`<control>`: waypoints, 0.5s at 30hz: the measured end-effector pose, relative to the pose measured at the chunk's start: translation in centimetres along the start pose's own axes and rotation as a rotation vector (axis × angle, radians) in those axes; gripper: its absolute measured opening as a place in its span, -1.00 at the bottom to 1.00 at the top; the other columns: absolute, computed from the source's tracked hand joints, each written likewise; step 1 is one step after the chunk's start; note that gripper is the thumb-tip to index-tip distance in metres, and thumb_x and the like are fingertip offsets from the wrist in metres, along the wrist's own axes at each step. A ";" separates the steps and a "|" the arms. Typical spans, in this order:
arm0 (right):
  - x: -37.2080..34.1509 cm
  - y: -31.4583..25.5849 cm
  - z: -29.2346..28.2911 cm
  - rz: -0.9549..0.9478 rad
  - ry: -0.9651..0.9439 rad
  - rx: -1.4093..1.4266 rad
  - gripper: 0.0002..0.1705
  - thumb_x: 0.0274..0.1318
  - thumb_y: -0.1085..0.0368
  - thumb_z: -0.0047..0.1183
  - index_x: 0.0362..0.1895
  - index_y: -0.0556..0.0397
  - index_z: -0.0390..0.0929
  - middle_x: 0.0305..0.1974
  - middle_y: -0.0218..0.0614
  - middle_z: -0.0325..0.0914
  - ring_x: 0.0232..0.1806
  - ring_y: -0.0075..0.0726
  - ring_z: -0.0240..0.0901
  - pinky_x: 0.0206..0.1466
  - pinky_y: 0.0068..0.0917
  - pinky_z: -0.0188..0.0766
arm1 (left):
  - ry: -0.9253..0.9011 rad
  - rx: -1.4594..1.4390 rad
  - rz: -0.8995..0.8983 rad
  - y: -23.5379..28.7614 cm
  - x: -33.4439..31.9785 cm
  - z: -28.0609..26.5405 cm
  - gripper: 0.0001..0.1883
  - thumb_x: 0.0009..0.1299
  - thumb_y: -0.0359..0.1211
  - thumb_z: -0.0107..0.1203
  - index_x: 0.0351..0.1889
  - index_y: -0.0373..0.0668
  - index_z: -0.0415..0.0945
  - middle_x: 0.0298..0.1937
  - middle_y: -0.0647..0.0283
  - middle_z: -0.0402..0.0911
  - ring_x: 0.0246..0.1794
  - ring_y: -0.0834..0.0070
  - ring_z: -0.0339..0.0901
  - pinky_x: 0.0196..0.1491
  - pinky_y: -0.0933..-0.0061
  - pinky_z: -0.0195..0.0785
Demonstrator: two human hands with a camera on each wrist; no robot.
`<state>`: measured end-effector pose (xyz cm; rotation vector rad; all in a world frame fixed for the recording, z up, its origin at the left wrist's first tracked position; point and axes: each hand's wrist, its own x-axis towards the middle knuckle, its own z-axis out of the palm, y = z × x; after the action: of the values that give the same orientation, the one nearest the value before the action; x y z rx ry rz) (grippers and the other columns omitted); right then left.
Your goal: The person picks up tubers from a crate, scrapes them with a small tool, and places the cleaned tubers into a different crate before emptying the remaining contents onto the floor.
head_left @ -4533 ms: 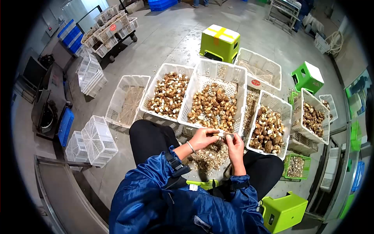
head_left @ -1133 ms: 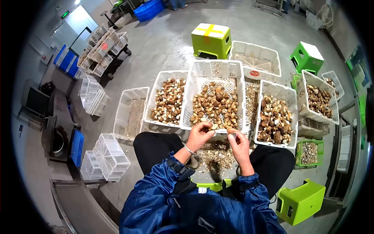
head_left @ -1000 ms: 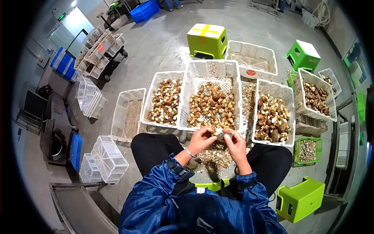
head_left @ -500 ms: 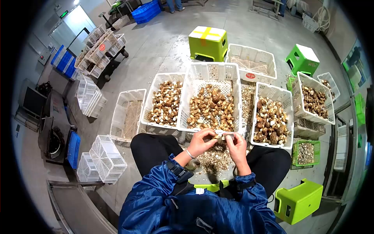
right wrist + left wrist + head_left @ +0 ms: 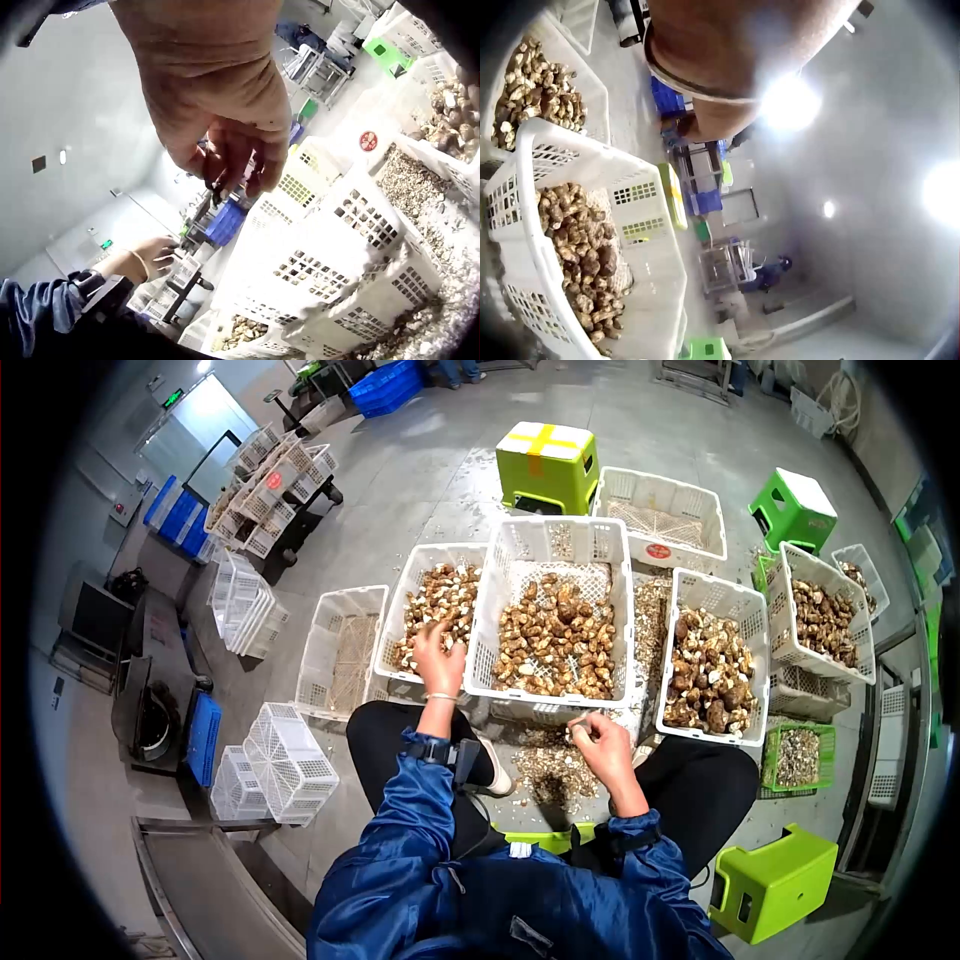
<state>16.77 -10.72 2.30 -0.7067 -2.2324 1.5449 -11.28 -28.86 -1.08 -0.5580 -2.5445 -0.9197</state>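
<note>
Mushrooms (image 5: 560,635) are being held in crates (image 5: 520,540), apparently for easy reach, the left hand (image 5: 438,663) being poised, spread, over the left filled crate (image 5: 450,554), the right hand (image 5: 607,752) being held curled, its contents indiscernible

- brown-and-white mushrooms (image 5: 446,592) are lying heaped beneath and beyond the left hand (image 5: 438,662)
- browner mushrooms (image 5: 557,632) are lying piled ahead of the right hand (image 5: 606,750)
- a small item (image 5: 578,726), too small to identify, is sitting in the right hand's pinch
</note>
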 end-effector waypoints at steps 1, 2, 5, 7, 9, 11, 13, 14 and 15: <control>0.0 0.6 0.1 0.068 -0.040 -0.018 -0.77 0.08 0.26 0.09 -0.27 0.12 0.67 -0.56 -0.24 0.57 -0.53 -0.47 0.49 -0.41 -0.47 0.39 | -0.101 0.038 0.014 0.8 -0.1 1.2 -0.54 0.15 -0.35 0.23 0.06 -0.22 0.55 0.16 -0.07 0.46 0.19 0.01 0.39 0.27 0.13 0.26; 0.1 1.1 0.3 0.137 -0.071 -0.040 -0.77 0.09 0.25 0.09 -0.26 0.12 0.67 -0.54 -0.22 0.58 -0.50 -0.44 0.52 -0.39 -0.43 0.41 | -0.205 0.067 0.033 1.9 -0.2 2.6 -0.55 0.16 -0.31 0.25 0.04 -0.19 0.57 0.18 -0.09 0.48 0.19 -0.04 0.39 0.26 0.10 0.27; -0.1 3.9 1.4 0.071 -0.096 -0.049 -0.71 0.10 0.21 0.15 -0.14 0.07 0.68 -0.45 -0.26 0.63 -0.44 -0.44 0.55 -0.32 -0.41 0.46 | -0.482 0.140 0.344 0.0 -1.2 9.2 -0.67 0.15 -0.40 0.21 -0.08 -0.17 0.63 0.06 0.00 0.56 0.08 0.00 0.46 0.10 0.15 0.40; -0.8 5.0 2.6 0.089 -0.073 0.040 -0.68 0.11 0.13 0.16 -0.09 0.00 0.65 -0.46 -0.24 0.62 -0.44 -0.38 0.56 -0.30 -0.32 0.48 | -0.817 0.329 0.453 -3.2 -1.7 14.7 -0.78 0.19 -0.41 0.15 -0.19 -0.09 0.66 -0.15 0.07 0.61 -0.06 0.08 0.53 -0.04 0.17 0.46; -0.8 3.6 1.1 0.072 -0.032 0.067 -0.69 0.12 0.13 0.11 -0.14 0.05 0.63 -0.43 -0.13 0.63 -0.42 -0.16 0.58 -0.30 -0.27 0.48 | -0.876 0.345 0.780 -5.0 -2.2 17.1 -0.83 0.26 -0.32 0.14 -0.24 -0.04 0.70 -0.25 0.11 0.64 -0.08 0.16 0.55 -0.05 0.17 0.46; 0.3 5.6 1.1 -0.007 -0.024 -0.049 -0.73 0.10 0.19 0.09 -0.23 0.13 0.58 -0.47 -0.03 0.54 -0.47 -0.04 0.51 -0.34 -0.19 0.41 | -1.064 0.592 0.808 -6.5 -2.5 21.9 -0.77 0.35 -0.29 0.10 -0.15 -0.10 0.70 -0.06 0.10 0.65 0.01 0.15 0.58 -0.01 0.17 0.49; -0.1 4.2 -0.9 -0.014 -0.087 -0.024 -0.75 0.10 0.22 0.08 -0.27 0.18 0.53 -0.51 -0.01 0.48 -0.50 -0.01 0.46 -0.35 -0.13 0.35 | -1.158 0.858 0.614 -4.3 -2.1 20.9 -0.77 0.40 -0.31 0.08 -0.11 -0.13 0.70 -0.01 0.10 0.66 0.00 0.14 0.60 -0.03 0.17 0.52; -0.1 3.4 -1.5 0.004 -0.135 0.004 -0.75 0.10 0.24 0.08 -0.29 0.21 0.49 -0.53 0.00 0.44 -0.51 0.00 0.43 -0.35 -0.10 0.31 | -1.138 0.908 0.583 -3.9 -2.3 20.5 -0.78 0.40 -0.32 0.07 -0.12 -0.12 0.70 -0.05 0.10 0.67 -0.02 0.14 0.62 -0.06 0.17 0.53; -0.2 3.9 -0.6 -0.099 -0.020 0.050 -0.74 0.12 0.24 0.08 -0.34 0.24 0.43 -0.54 0.00 0.40 -0.52 0.05 0.38 -0.36 -0.09 0.27 | -1.106 0.912 0.571 -3.8 -2.5 20.6 -0.79 0.41 -0.33 0.06 -0.13 -0.12 0.70 -0.06 0.11 0.68 -0.03 0.15 0.62 -0.08 0.18 0.54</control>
<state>18.10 -9.24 -1.08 -0.5598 -2.1998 1.5608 -15.33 -18.39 -18.89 -1.6078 -2.8787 0.9973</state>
